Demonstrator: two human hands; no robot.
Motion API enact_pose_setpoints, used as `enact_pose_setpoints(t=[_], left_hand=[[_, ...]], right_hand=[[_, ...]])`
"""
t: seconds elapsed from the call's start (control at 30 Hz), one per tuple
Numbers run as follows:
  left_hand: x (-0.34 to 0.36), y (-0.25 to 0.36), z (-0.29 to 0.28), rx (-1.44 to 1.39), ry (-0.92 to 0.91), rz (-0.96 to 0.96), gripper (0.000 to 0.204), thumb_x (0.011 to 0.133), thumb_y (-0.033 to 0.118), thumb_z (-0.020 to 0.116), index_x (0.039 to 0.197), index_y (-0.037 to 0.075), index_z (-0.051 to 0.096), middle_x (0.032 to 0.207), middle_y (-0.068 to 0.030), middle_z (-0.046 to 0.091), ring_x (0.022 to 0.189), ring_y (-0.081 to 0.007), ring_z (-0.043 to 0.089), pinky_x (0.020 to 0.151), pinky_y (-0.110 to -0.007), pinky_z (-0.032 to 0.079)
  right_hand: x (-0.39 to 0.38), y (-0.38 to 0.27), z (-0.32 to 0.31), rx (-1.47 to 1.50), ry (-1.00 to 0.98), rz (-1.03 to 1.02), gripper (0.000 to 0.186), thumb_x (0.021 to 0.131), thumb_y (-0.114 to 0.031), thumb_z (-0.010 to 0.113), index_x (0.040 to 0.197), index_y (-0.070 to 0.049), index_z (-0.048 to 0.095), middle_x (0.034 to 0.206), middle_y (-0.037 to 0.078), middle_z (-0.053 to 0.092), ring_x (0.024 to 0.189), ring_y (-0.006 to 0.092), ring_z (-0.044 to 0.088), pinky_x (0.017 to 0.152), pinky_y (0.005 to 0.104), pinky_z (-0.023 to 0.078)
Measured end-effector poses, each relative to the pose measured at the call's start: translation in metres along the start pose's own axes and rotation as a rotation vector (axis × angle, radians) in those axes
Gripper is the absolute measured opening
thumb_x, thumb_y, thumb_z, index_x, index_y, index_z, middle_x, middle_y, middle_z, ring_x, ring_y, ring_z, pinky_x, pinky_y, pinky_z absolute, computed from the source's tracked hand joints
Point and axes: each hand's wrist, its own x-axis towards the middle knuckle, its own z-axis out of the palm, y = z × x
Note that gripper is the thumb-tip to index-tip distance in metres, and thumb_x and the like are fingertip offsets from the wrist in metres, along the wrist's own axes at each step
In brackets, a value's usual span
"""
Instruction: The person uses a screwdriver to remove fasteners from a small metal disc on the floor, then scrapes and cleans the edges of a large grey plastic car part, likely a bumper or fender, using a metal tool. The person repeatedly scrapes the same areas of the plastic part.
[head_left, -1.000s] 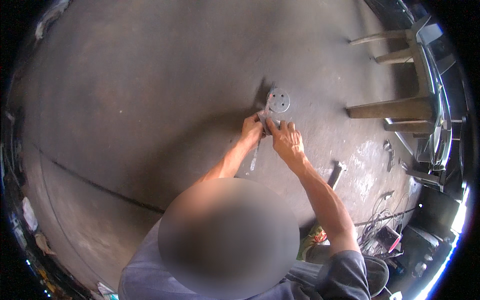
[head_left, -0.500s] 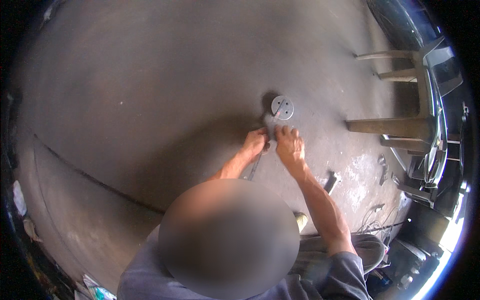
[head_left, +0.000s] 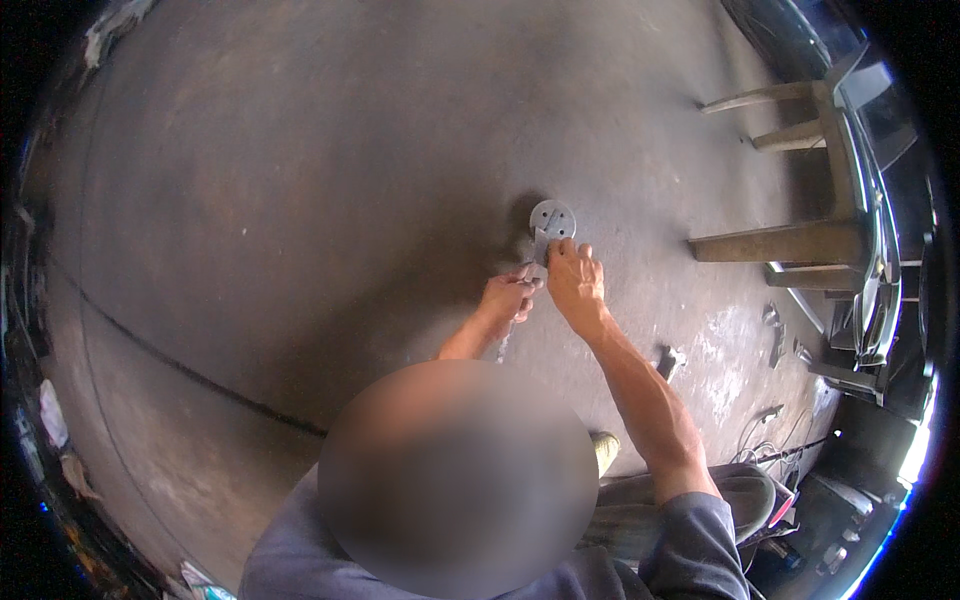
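A round grey metal disc [head_left: 553, 213] with several small holes faces up above the floor, ahead of my hands. At its near edge is the pale, flat head of a long grey metal tool [head_left: 541, 241], wrench-like in shape. My left hand [head_left: 507, 299] is closed round the tool's shaft, whose lower end shows below the fist. Close against the disc's near right edge, my right hand [head_left: 577, 279] has its fingers curled down beside the tool head. Whatever those fingertips grip is hidden under them.
A plastic stool or chair [head_left: 780, 243] lies on its side at the right, legs toward me. A metal hand tool [head_left: 671, 361] rests on the floor right of my forearm. Loose cables [head_left: 765, 440] lie farther right; a dark cable [head_left: 200, 365] crosses the floor at left.
My right hand has come closer to the disc, with fingertips now at its edge. The tool's wide head shows more plainly there. The left hand has dropped slightly, and the whole view has shifted.
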Motion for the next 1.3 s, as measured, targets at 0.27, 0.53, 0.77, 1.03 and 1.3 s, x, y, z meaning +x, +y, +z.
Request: enact_pose_setpoints(t=[0.27,0.53,0.77,1.03,1.3], left_hand=[[0.004,-0.010,0.002,0.000,0.006,0.035,0.051,0.092,0.002,0.049,0.142,0.009,0.043,0.108,-0.0052,0.058,0.059,-0.0079,0.043,0.042,-0.021,0.030],[0.004,-0.006,0.001,0.006,-0.056,-0.010,0.062,0.089,0.001,0.046,0.148,0.016,0.036,0.114,-0.0056,0.055,0.056,-0.0068,0.040,0.044,-0.022,0.029],[-0.001,-0.002,0.001,0.006,-0.052,-0.012,0.062,0.088,0.001,0.046,0.148,0.017,0.037,0.109,-0.0034,0.057,0.055,-0.0066,0.040,0.044,-0.022,0.027],[-0.004,-0.003,0.004,-0.005,-0.046,0.002,0.043,0.093,0.005,0.048,0.136,0.010,0.045,0.109,-0.0060,0.059,0.059,-0.0091,0.043,0.042,-0.021,0.030],[0.006,0.015,-0.001,0.194,0.030,0.069,0.036,0.096,0.018,0.054,0.130,0.005,0.055,0.096,-0.0060,0.061,0.056,-0.0092,0.044,0.042,-0.023,0.030]], right_hand=[[0.010,0.013,0.006,-0.202,0.002,-0.058,0.023,0.085,-0.014,0.056,0.106,-0.008,0.058,0.101,0.009,0.060,0.096,0.0278,0.060,0.071,0.0394,0.054],[0.019,0.018,0.009,-0.269,0.027,-0.049,0.021,0.084,-0.014,0.057,0.104,-0.008,0.059,0.100,0.006,0.059,0.095,0.0245,0.059,0.070,0.0392,0.054],[0.021,0.014,0.004,-0.311,0.014,-0.076,0.017,0.083,-0.014,0.057,0.099,-0.009,0.062,0.098,0.006,0.059,0.089,0.0232,0.061,0.067,0.0366,0.053],[0.050,0.037,-0.015,-0.153,-0.142,0.059,0.023,0.088,-0.018,0.060,0.106,-0.005,0.065,0.106,0.012,0.066,0.097,0.0299,0.064,0.079,0.0438,0.053],[0.040,0.081,-0.009,1.432,0.103,0.699,0.028,0.086,-0.018,0.071,0.106,0.001,0.062,0.088,0.011,0.066,0.071,0.0197,0.062,0.049,0.0322,0.047]])
